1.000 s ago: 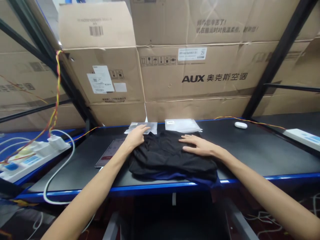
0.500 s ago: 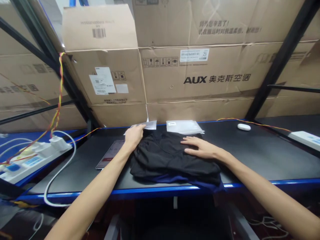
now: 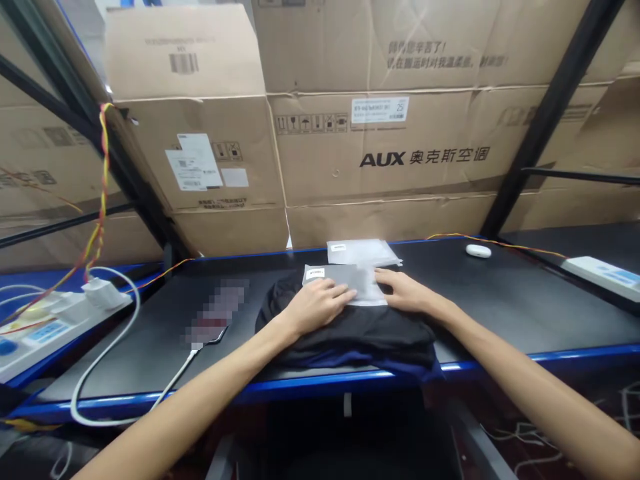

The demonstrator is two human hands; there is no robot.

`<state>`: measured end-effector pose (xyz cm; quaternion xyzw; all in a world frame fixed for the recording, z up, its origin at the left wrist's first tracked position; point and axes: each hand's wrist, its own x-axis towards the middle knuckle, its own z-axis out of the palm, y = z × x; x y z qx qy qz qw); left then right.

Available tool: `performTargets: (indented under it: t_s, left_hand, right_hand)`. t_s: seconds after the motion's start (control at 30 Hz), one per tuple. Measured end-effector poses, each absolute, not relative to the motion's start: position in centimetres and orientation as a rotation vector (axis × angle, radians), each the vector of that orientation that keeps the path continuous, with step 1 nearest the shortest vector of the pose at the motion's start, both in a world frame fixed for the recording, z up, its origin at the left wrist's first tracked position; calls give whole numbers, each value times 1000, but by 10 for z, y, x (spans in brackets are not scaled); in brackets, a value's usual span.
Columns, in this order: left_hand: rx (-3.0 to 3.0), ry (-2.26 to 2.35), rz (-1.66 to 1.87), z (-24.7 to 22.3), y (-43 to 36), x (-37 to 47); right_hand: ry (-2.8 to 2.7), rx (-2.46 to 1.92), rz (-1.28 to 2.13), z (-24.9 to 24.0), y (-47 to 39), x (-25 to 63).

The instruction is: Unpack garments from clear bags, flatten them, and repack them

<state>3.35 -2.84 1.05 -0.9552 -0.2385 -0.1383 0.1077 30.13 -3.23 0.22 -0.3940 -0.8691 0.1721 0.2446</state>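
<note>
A folded black garment [image 3: 345, 333] lies in a pile at the front edge of the table, with dark blue fabric [image 3: 360, 360] showing beneath it. On top rests a translucent plastic bag [image 3: 367, 293] with a small white label at its upper left. My left hand [image 3: 320, 308] is closed on the bag's lower left part, fingers over its surface and thumb hidden. At the bag's right edge, my right hand [image 3: 407, 291] rests on the garment with fingers apart, its fingertips touching or very near the bag. Behind the pile lies another labelled plastic bag stack [image 3: 363, 253].
A phone [image 3: 217, 317], its screen pixelated, lies left of the pile with a white cable [image 3: 173, 383] attached. Power strips [image 3: 55, 327] stand at both sides. A small white case [image 3: 479, 251] sits at the back right. Large cardboard [image 3: 320, 153] and black posts [image 3: 545, 127] close off the back.
My left hand has brought a plastic bag from the back left onto the garment. My right hand stays by the garment's right side, now at the bag's edge. The view has shifted slightly.
</note>
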Motion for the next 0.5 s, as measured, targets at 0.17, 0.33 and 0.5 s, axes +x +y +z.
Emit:
performTargets:
  t_s: [0.17, 0.33, 0.5]
  left_hand:
    - [-3095, -546, -534, 24, -16, 8]
    - [-3180, -740, -594, 40, 0, -30]
    - [-3146, -889, -457, 33, 12, -43]
  right_hand:
    - [-2308, -1119, 321, -1, -27, 310]
    - [-2245, -1165, 225, -4, -26, 312]
    - [-2155, -1308, 98, -8, -21, 316]
